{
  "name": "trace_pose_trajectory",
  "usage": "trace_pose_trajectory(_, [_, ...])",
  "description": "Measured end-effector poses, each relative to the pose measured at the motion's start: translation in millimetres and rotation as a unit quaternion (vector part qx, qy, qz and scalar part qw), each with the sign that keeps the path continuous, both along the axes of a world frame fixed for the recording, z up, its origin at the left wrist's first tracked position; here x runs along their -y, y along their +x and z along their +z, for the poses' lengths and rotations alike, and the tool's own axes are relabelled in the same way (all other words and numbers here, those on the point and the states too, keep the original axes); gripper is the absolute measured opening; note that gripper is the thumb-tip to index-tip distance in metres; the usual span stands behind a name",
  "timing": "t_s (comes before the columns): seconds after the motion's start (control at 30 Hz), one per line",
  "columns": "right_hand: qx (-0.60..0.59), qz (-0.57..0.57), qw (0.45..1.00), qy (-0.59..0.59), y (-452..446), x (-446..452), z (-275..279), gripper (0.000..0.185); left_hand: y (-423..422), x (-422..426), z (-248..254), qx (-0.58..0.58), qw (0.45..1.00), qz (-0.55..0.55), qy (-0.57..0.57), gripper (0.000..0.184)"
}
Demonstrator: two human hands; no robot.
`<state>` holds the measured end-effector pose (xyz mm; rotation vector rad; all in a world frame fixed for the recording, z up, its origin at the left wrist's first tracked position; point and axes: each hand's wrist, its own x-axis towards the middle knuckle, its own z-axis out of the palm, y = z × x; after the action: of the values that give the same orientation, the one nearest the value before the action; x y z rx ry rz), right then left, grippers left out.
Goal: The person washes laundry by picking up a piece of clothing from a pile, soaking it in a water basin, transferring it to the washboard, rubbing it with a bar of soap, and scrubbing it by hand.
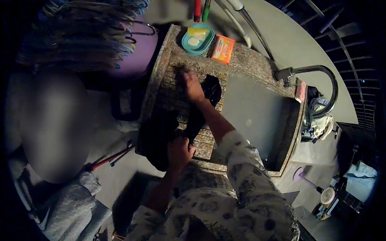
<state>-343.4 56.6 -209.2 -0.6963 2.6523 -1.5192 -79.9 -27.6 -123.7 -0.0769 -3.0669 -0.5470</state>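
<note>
Fingers curled, my left hand (180,152) grips a black cloth garment (159,138) at the near edge of a ribbed granite washboard (207,142). Part of the cloth spreads over the board's left edge, and another strip runs up toward my right forearm. Higher on the ribs is my right hand (194,86), beside a dark bunched piece of cloth (212,89). Its fingers are smeared by motion. A dark blur shows at the fingertips, and I cannot make out whether they hold it.
Right of the washboard, a basin holds cloudy water (253,116) below a curved faucet (329,80). A teal soap dish (198,39) and an orange packet (223,49) sit on the back ledge. Many hangers (84,36) hang upper left, above a purple tub (138,52). A person in grey (76,207) is at left.
</note>
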Motion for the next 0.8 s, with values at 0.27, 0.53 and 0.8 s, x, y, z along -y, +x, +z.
trace_pose_trajectory(0.27, [-0.075,0.143,0.980,0.120,95,-78,-11,0.046,3,-2,-1,0.057,0.998,-0.004,0.001,0.033])
trace_pose_trajectory(0.53, [-0.030,-0.017,0.996,0.080,-10,-90,-3,0.050,0,0,-3,0.039,0.999,-0.013,0.004,0.038])
trace_pose_trajectory(0.8, [-0.139,0.064,0.974,0.168,79,-106,6,0.040,0,-3,2,0.120,0.993,-0.008,-0.005,0.034])
